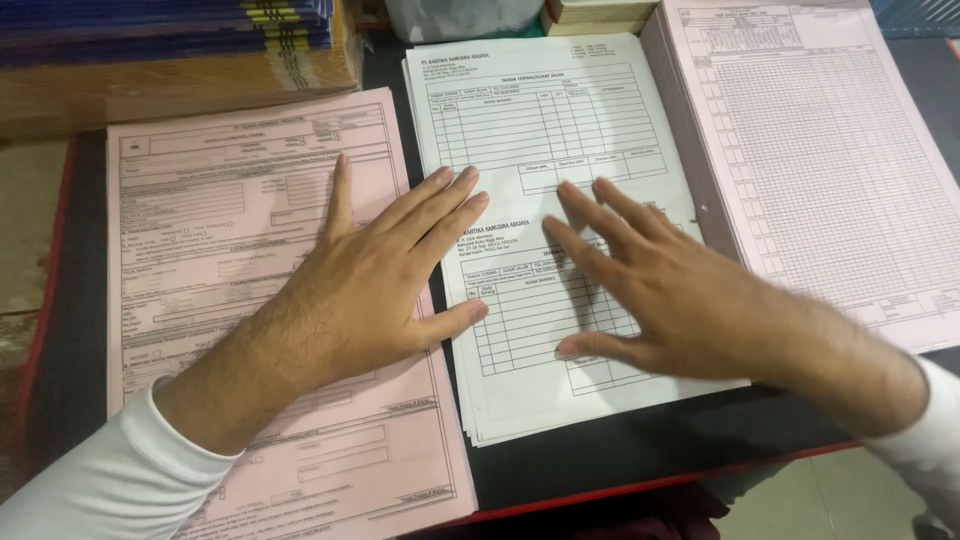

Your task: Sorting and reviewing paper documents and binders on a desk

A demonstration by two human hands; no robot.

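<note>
Blue folders (170,25), cardboard box (180,85) top-left

Probably an office: stacked printed forms (250,260) cover a dark desk (600,450).

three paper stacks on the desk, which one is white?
The middle stack, white forms under the right hand. The left stack, under the left hand, and the right stack are both pink.

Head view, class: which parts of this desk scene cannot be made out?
- Pink forms stack: middle hidden under left hand.
- White forms stack: centre covered by right hand.
- Pink grid sheets: cut off by the right edge.
- Blue books: cut off by the top edge.
</note>
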